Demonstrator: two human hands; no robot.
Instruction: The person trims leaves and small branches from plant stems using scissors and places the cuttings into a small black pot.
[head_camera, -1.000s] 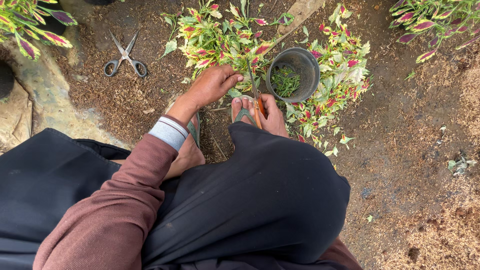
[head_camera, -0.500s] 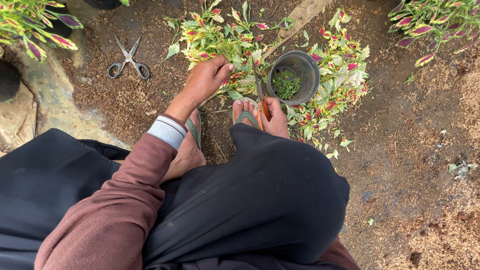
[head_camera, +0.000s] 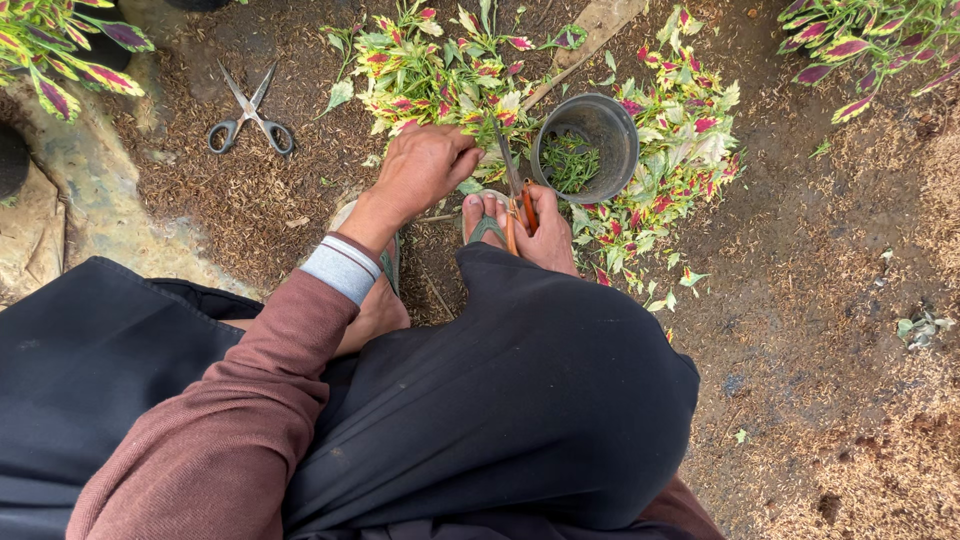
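while knee hides right hand (head_camera: 548, 232) | grips orange-handled scissors (head_camera: 512, 190) | left hand (head_camera: 425, 165) pinches cuttings (head_camera: 440, 75)

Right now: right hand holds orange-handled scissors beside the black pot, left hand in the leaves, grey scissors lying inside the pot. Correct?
Not quite. The head view shows the grey scissors lying on the ground, left of the leaves, not inside the black pot. Right hand with orange-handled scissors and left hand are right.

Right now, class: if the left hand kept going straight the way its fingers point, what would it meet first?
The left hand points toward the scissor blades held by the right hand; it would probably meet them first, with the black pot just beyond. Depth is unclear.
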